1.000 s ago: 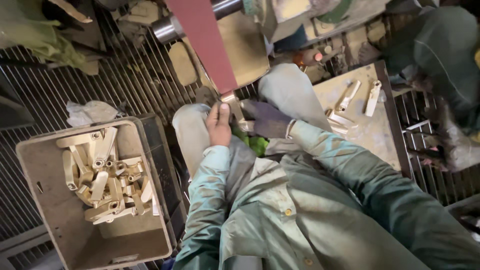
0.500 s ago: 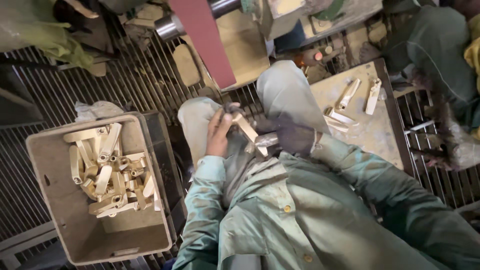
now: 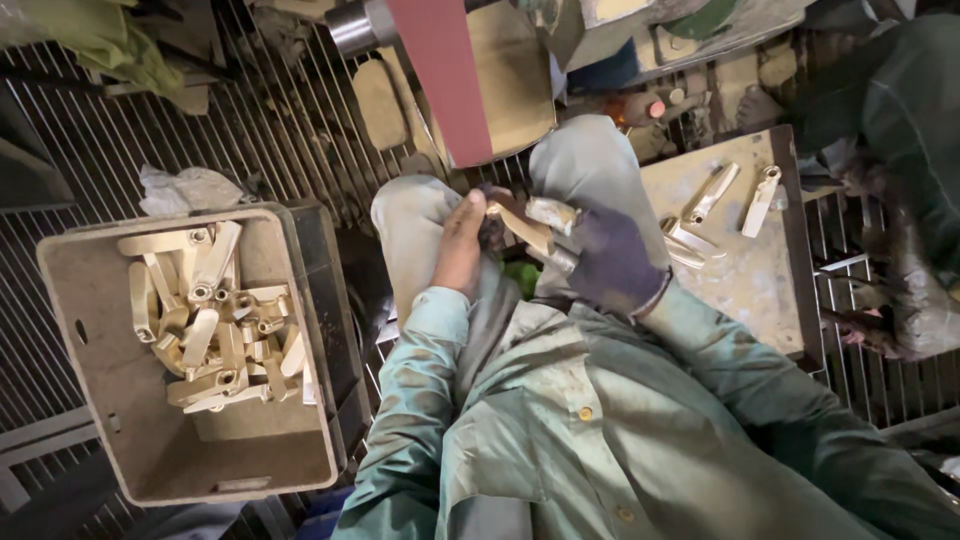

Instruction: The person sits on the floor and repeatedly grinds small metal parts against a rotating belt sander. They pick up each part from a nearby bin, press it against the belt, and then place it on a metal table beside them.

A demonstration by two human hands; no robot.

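Gripping one brass handle (image 3: 520,228) together, the bare left hand (image 3: 460,245) and gloved right hand (image 3: 610,262) were both closed on it. A crate (image 3: 150,440) of similar parts sat nearby.

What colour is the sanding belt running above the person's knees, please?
The sanding belt is a dull reddish-maroon, seen best in the head view.

one crate (image 3: 120,420) with a heap of brass handles (image 3: 215,320) too tangled to count, four more handles (image 3: 712,192) on the bench, one sanding belt (image 3: 440,80)
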